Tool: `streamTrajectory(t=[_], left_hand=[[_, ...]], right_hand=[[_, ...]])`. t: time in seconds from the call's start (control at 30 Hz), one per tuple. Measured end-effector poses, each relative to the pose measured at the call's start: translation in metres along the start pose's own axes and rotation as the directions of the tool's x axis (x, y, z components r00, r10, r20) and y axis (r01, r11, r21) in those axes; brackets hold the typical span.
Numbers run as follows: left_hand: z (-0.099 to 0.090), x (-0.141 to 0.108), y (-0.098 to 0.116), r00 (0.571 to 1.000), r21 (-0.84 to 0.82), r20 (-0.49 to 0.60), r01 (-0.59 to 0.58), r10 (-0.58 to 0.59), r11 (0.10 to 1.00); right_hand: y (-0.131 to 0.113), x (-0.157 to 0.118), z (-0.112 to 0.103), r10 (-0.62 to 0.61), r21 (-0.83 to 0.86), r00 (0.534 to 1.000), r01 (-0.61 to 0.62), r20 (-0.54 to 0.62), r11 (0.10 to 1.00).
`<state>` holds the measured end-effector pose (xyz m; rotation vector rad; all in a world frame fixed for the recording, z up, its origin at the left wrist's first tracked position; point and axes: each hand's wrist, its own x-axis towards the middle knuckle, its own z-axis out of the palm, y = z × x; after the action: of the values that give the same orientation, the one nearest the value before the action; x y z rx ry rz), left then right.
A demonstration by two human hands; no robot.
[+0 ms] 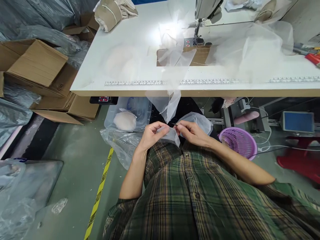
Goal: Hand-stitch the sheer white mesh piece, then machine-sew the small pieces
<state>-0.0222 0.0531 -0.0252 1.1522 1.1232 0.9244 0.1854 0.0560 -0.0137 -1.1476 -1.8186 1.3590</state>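
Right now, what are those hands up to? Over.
Left hand pinching sheer cloth. Right hand holding small dark tool. Ahead: sheer strip hanging over table edge.

Looks sheer in the gauzy cloth (172, 136), smooth and glossy on the tabletop (143, 35), matt in the open cardboard box (41, 63), crinkled and shiny in the plastic bag (121, 143), woven and matt in the shirt (172, 196).

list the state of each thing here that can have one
Left hand, pinching sheer fabric
Right hand, gripping small dark tool
Beige bundle, rolled and tied
Cardboard box, flaps open
Clear bin, open
Purple basket, open-topped
Sewing machine, can't tell if running
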Motion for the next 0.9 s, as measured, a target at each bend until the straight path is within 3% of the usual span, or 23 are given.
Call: streamTrajectory(t=[0.13,0.3,0.53,0.73,0.9], left_hand=[[-0.006,-0.006,0.003,0.999,0.022,-0.044,-0.007,0.008,1.000],[-0.007,-0.007,0.005,0.999,0.020,0.001,-0.046,0.046,0.999],[-0.008,-0.009,0.012,0.996,0.111,-0.047,-0.072,0.077,0.991],[-0.009,-0.009,0.021,0.998,0.081,0.013,-0.058,0.057,0.995],[-0.013,-0.005,0.024,0.998,0.038,0.067,0.005,-0.008,0.999]], right_hand=[[0.000,0.012,-0.002,0.025,-0.068,0.996,-0.020,0.080,0.998],[-0.005,0.025,0.004,-0.038,-0.131,0.992,0.054,0.121,0.990],[-0.005,0.025,0.013,0.012,-0.132,1.000,-0.011,0.005,0.991],[-0.005,0.021,0.011,-0.022,-0.130,0.995,0.035,0.100,0.991],[-0.012,0.026,0.011,-0.067,-0.159,0.992,0.084,0.110,0.984]])
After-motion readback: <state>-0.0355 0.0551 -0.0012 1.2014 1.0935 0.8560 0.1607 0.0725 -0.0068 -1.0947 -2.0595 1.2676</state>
